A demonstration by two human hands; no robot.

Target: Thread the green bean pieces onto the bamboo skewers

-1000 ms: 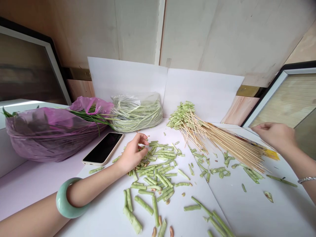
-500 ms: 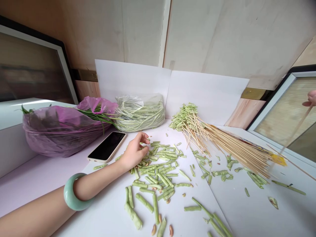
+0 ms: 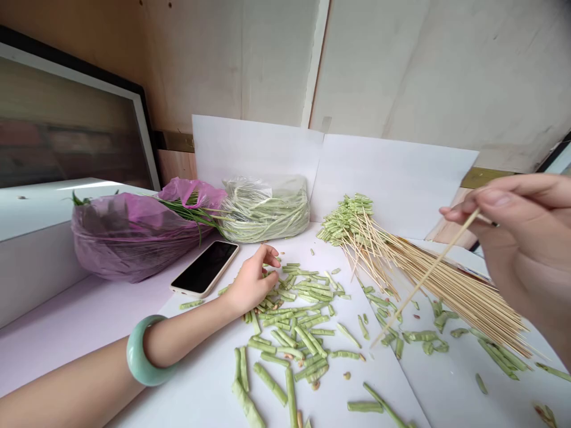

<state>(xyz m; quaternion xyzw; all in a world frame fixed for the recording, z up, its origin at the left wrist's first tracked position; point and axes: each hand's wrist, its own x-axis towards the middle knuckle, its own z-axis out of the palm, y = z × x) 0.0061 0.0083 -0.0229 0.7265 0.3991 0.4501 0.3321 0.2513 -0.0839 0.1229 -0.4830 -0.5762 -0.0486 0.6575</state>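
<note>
The person's right hand (image 3: 521, 249) pinches a bamboo skewer (image 3: 428, 276) between its fingers (image 3: 486, 199), the lower tip slanting down just right of the heap of cut green beans (image 3: 294, 315). The left hand (image 3: 252, 282) rests loosely curled against that heap's edge.

A pale lilac counter (image 3: 66, 321) is overlaid with white paper sheets (image 3: 200, 386). Short cut green bean pieces (image 3: 294, 309) are scattered there, thin bamboo skewers (image 3: 450, 297) are fanned out, and a black smartphone (image 3: 204, 268) and a clear plastic bag of long green beans (image 3: 266, 211) are laid towards the back.
</note>
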